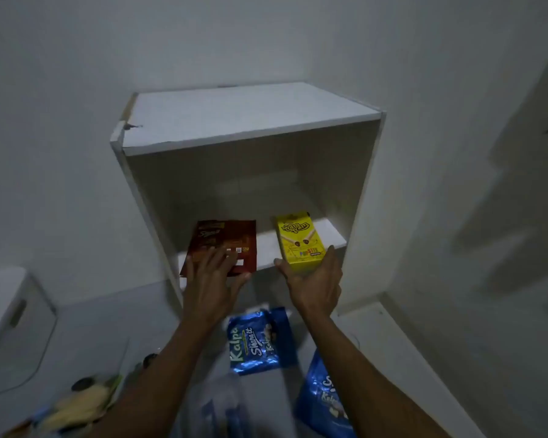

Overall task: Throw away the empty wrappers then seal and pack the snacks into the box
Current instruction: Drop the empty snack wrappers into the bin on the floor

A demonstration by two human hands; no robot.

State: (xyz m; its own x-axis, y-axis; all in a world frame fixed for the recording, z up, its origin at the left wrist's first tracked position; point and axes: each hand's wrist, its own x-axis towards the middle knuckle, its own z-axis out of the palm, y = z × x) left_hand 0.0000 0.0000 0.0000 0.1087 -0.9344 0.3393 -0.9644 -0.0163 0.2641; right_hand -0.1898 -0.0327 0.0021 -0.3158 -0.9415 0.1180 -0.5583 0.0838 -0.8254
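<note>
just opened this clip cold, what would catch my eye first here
The bright yellow snack box stands on the shelf of a white open cabinet, gripped at its base by the right hand. Beside it, the left hand lies on a brown snack pouch on the same shelf. On the floor below, two shiny blue snack bags stand out.

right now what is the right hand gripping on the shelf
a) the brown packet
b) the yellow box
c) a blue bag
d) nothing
b: the right hand wraps its fingers around the bottom of the yellow box, while the left hand lies on the brown packet.
</note>
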